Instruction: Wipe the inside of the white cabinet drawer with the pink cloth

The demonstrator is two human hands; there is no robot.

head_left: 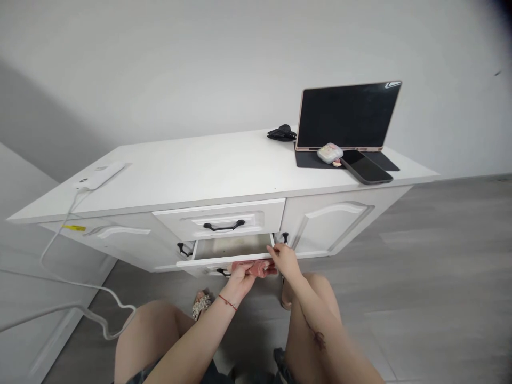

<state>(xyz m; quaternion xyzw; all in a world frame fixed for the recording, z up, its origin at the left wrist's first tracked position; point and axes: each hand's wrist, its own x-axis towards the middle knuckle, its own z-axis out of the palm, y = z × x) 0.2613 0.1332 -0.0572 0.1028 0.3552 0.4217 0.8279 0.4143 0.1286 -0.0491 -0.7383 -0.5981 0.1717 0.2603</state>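
A white drawer [224, 261], the lower of two, stands pulled out from the cabinet. Its visible inside looks bare. My left hand [241, 278] is closed on a pinkish-red cloth [261, 268], which lies against the drawer's front face, to the right of its black handle [223, 272]. At the drawer's right front corner is my right hand [285, 258], its fingers closed round the top edge. The undersides of both hands' fingers are partly hidden. Above, the upper drawer [188, 228] is closed.
On the white cabinet top [192, 168] stand a tablet [348, 117], a phone [367, 167], a small pale case [330, 153] and a black item [282, 133]. A white adapter [103, 175] trails a white cable [51, 266] down at the left. Cabinet doors flank the drawers.
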